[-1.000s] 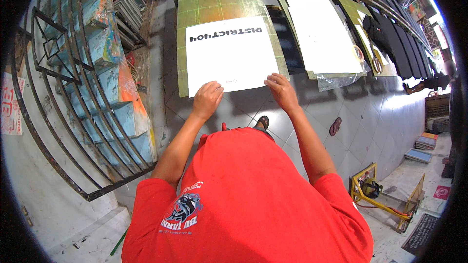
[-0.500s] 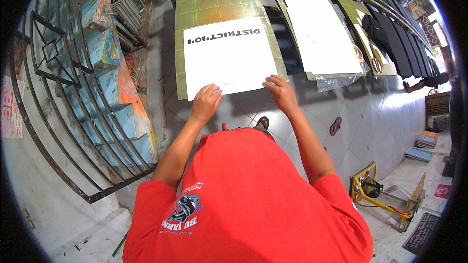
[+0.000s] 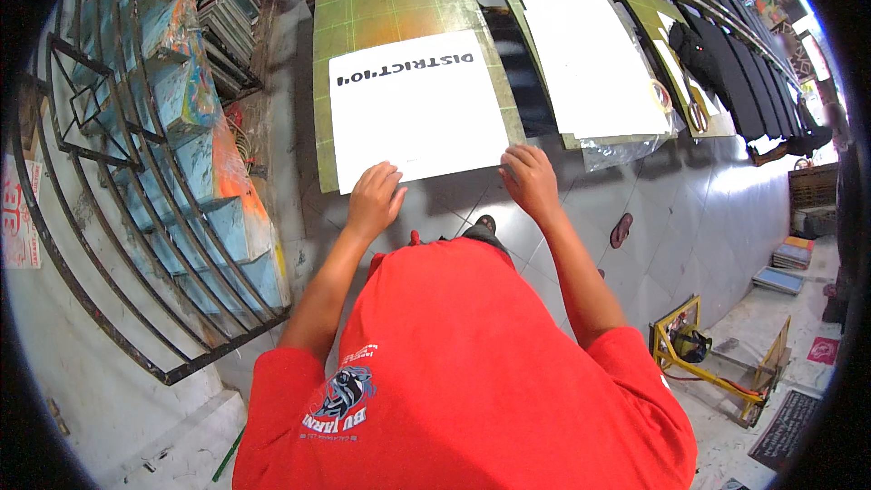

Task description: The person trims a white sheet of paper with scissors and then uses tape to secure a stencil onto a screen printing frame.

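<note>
A white sheet [image 3: 419,118] with dark printed lettering near its far edge lies flat on a greenish board [image 3: 390,14]; whether it is paper or cloth I cannot tell. My left hand [image 3: 376,197] is at its near edge, left of the middle, fingertips on the border and thumb apart. At the near right corner is my right hand [image 3: 531,181], its fingers bent over the edge and the thumb held away. Neither hand appears to grip the sheet. Further right, a second white sheet [image 3: 594,63] covers another board, with clear plastic [image 3: 621,152] under its near end.
A tape roll [image 3: 660,96] and scissors [image 3: 696,114] lie among the boards to the right, beside black panels [image 3: 744,82]. On the left stand a curved metal grille [image 3: 150,163] and paint-stained blue shelving [image 3: 222,163]. A yellow frame [image 3: 667,345] and a sandal [image 3: 621,230] are on the floor.
My right hand has shifted slightly right along the near edge. Both thumbs now stand further from the fingers. The whole view has moved a little, and the sheet stays on its board.
</note>
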### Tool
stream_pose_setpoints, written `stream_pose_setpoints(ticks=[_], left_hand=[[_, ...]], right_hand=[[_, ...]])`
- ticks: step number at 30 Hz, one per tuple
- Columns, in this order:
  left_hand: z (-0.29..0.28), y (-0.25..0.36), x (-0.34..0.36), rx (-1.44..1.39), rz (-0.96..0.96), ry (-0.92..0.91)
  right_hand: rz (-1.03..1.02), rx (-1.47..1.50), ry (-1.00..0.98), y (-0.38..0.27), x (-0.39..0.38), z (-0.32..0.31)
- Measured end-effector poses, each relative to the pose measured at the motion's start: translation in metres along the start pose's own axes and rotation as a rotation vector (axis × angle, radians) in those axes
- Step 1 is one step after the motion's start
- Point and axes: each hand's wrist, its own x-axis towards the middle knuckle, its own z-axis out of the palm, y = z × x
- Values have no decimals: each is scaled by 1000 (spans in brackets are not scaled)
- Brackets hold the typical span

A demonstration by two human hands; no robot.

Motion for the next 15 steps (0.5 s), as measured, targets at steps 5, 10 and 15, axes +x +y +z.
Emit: stream_pose_setpoints(ticks=[5,10,15], left_hand=[[-14,7,5,0,-17,-11],[-30,36,20,-93,-150,19],[-36,75,23,-152,-262,103]], right_hand=[[234,58,16,21,-45,-29],[580,139,80,57,-81,-65],[662,-6,290,127,-69,-129]])
